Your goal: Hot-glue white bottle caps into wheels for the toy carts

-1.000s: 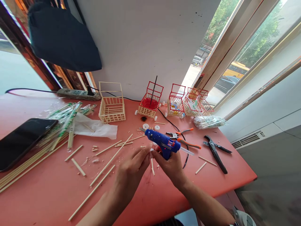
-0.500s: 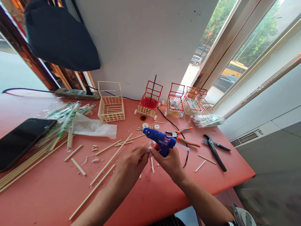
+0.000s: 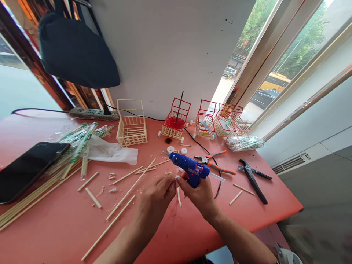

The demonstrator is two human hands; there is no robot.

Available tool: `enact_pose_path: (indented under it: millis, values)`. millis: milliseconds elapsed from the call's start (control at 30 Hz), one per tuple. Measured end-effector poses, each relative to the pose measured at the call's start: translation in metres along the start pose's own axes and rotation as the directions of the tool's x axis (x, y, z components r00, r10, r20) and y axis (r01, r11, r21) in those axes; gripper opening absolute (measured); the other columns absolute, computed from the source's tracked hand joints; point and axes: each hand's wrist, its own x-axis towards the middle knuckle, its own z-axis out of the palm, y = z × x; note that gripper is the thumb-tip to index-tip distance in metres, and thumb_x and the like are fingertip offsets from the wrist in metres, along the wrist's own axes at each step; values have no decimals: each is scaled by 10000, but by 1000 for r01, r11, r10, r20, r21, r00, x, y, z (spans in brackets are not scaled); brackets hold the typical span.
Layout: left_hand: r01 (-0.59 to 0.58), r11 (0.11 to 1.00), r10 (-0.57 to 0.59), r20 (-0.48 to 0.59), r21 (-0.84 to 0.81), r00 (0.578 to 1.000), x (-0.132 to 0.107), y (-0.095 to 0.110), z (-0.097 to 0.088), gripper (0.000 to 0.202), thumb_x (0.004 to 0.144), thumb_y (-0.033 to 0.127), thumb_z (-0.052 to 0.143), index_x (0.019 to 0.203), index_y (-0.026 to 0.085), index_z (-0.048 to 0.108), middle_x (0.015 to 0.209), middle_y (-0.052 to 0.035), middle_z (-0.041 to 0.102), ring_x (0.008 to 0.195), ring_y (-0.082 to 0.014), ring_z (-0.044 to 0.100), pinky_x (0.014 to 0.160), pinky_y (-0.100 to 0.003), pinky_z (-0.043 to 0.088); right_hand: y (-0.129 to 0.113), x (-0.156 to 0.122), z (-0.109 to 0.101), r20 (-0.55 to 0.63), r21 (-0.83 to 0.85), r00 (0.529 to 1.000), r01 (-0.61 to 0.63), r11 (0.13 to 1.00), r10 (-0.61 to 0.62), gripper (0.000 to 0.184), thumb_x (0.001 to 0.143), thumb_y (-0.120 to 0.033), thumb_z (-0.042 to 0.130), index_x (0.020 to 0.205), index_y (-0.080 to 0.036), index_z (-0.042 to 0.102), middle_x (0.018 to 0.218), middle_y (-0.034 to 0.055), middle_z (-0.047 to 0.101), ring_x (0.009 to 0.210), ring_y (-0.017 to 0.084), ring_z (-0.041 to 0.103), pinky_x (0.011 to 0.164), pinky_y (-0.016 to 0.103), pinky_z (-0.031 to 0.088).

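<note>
My right hand [image 3: 198, 193] is closed round the grip of a blue glue gun [image 3: 189, 167], whose nozzle points left over the red table [image 3: 63, 220]. My left hand [image 3: 157, 195] is pinched against the right hand's fingertips on a small white piece I cannot make out. A short wooden stick [image 3: 178, 196] lies under the hands. Two small white wheels [image 3: 176, 150] lie just beyond the gun's nozzle.
Long wooden sticks [image 3: 129, 190] lie scattered at left. An unpainted stick cart [image 3: 131, 124] and several red carts [image 3: 176, 121] stand by the wall. Orange-handled pliers [image 3: 214, 161] and black cutters [image 3: 251, 178] lie right. A phone [image 3: 27, 168] and a power strip [image 3: 93, 113] are at left.
Both hands stay together at the glue gun with hardly any shift. The view has moved slightly.
</note>
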Motion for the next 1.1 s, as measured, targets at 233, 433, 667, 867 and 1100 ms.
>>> enact_pose_path:
  millis: [233,433,667,867,1100]
  values:
    - [88,994,-84,59,-72,995,1,5,-3,292,987,173,469,774,207,666,668,2,705,571,-141,652,553,-224,471,-6,-2,0,23,98,1000,-14,995,11,223,815,-383,730,708,-215,628,604,-7,644,500,155,628,506,265,577]
    - [318,919,-237,318,-233,918,11,-1,-12,324,1020,304,463,776,223,659,594,27,643,548,-156,625,564,-250,469,-6,5,-3,78,100,995,-69,993,62,260,815,-403,744,700,-204,623,608,-7,638,504,142,616,493,248,573]
    - [173,979,-143,244,-104,959,6,-8,-8,324,1013,291,506,697,227,542,656,16,620,580,-156,596,562,-256,420,1,5,-1,67,35,994,-86,996,84,236,813,-401,740,745,-202,633,588,-33,595,469,123,567,449,226,501]
    - [-25,994,10,142,108,990,-4,-7,4,226,1022,164,393,918,231,582,649,34,618,546,-169,606,545,-264,395,4,-1,2,9,-67,999,-49,997,50,229,825,-403,742,751,-202,661,581,-21,603,500,150,579,461,242,495]
    - [20,983,-58,201,183,978,-6,4,3,150,1002,177,431,899,234,523,720,-4,672,599,-202,664,547,-279,420,3,-6,4,-6,-31,1000,-3,1000,2,200,825,-386,730,750,-209,675,661,3,668,599,177,621,569,272,534]
